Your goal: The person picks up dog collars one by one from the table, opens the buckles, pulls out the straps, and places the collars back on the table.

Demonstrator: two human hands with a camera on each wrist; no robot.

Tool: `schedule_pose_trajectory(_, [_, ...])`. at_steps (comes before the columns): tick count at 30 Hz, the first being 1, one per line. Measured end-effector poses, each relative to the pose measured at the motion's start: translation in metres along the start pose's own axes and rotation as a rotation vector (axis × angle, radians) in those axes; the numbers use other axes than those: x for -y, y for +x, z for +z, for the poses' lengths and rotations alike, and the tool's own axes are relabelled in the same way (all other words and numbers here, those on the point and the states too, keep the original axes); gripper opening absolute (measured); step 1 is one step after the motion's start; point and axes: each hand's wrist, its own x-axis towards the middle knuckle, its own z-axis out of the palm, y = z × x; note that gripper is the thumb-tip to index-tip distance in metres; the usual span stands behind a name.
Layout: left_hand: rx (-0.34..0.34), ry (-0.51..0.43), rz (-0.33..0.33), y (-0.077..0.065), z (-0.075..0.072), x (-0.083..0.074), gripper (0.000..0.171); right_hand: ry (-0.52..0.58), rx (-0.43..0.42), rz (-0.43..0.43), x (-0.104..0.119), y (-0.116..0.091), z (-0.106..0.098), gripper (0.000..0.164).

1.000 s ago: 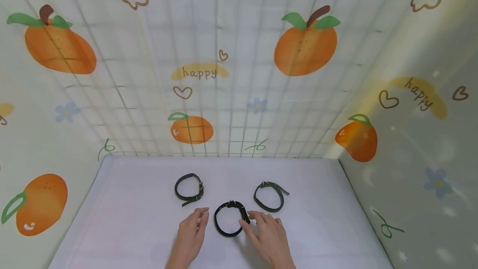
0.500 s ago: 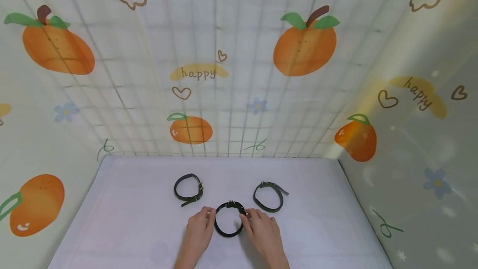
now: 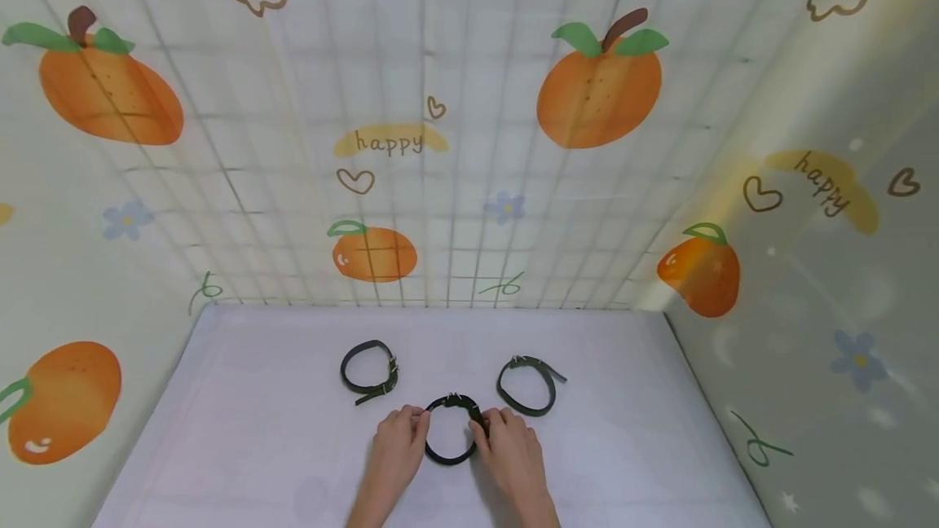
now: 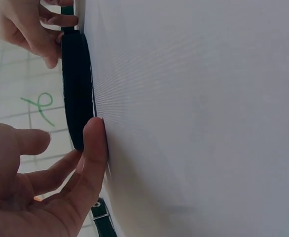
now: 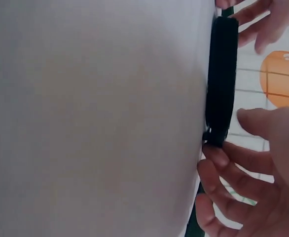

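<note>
A black buckled collar [image 3: 451, 461], closed into a ring, lies on the white table between my two hands. Its buckle sits at the far side of the loop. My left hand [image 3: 396, 442] touches the left side with its fingertips, and in the left wrist view its thumb [image 4: 35, 140] stands off the strap. At the right side, my right hand [image 3: 513, 451] has its fingers against the outer edge, with the thumb over the band in the head view. The right wrist view shows that thumb [image 5: 253, 121] raised beside the strap's upper edge.
Two more dark buckled collars lie farther back, the left collar [image 3: 345, 369] and the right collar [image 3: 552, 393], each looped with a loose tail. A patterned cloth [image 3: 469, 186] with oranges hangs behind the white table [image 3: 257, 414] and along its sides.
My left hand has come in from the left to the collar's left side. My right hand has shifted slightly left, staying at the right side. The collar has hardly moved.
</note>
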Motion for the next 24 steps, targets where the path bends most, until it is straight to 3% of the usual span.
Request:
schedule_pose_trajectory(9, [0.010, 0.034, 0.041, -0.001, 0.002, -0.003, 0.016, 0.007, 0.019, 0.069, 0.004, 0.005, 0.003, 0.023])
schedule_pose_trajectory(15, [0.029, 0.048, 0.085, -0.002, 0.000, -0.005, 0.019, 0.113, -0.026, 0.049, 0.008, 0.002, -0.001, 0.013])
schedule_pose_trajectory(20, [0.064, -0.120, 0.085, -0.006, -0.003, -0.008, 0.025, 0.221, -0.108, -0.019, 0.010, -0.005, -0.008, 0.010])
schedule_pose_trajectory(24, [0.175, -0.342, 0.014, -0.006, -0.013, -0.020, 0.042, 0.240, -0.128, -0.068, 0.014, -0.010, -0.018, 0.010])
